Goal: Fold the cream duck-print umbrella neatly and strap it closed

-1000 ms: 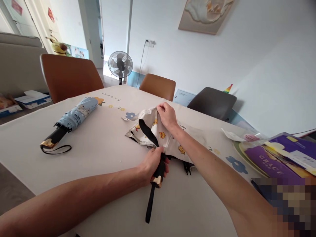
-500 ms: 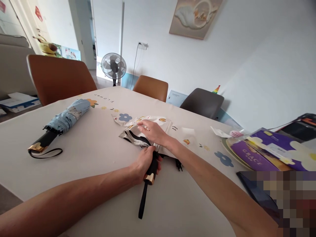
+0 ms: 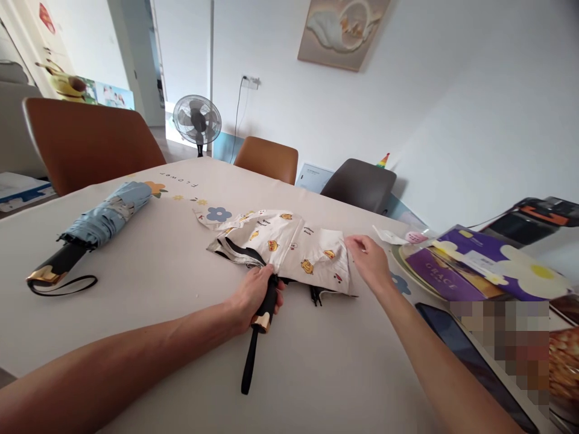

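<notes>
Your right hand [image 3: 368, 262] has moved from the middle of the white umbrella [image 3: 296, 247] to its three o'clock edge, fingers bunched; whether they pinch cloth, I cannot tell. The thin, yellow-printed canopy now spreads flatter mid-table. Your left hand [image 3: 254, 294] still wraps the smooth black handle [image 3: 268, 302]. Toward four o'clock, a glossy purple package [image 3: 436, 274] rests on a round plate [image 3: 404, 263].

From my remote seat I count two umbrellas [image 3: 106, 217] [image 3: 294, 250] on one tabletop [image 3: 325, 361]. I also make out three chairs [image 3: 90, 141] [image 3: 266, 160] [image 3: 359, 187], one standing fan [image 3: 198, 120] and one wall-hung picture [image 3: 341, 36]
</notes>
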The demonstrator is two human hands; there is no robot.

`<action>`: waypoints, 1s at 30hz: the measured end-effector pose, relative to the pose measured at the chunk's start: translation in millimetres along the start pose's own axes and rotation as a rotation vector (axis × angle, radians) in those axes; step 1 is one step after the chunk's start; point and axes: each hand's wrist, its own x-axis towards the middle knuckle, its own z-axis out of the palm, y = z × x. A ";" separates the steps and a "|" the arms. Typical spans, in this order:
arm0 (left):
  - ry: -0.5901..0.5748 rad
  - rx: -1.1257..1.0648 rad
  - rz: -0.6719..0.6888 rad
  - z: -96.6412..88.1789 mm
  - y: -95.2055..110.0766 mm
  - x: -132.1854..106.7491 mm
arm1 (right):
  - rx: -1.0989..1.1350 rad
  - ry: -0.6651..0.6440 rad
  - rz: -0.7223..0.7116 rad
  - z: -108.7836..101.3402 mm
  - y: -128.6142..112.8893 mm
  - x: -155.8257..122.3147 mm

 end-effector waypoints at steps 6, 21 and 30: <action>0.000 -0.030 0.018 0.5 0.1 0.7 | -0.102 -0.191 0.150 2.7 2.1 -6.5; 0.009 -0.031 0.009 -0.1 -1.6 1.3 | 0.393 -0.063 0.281 -1.3 -8.6 -12.5; 0.000 -0.036 0.008 -0.5 -1.8 2.0 | 0.771 -0.543 0.611 -12.3 -15.3 -16.1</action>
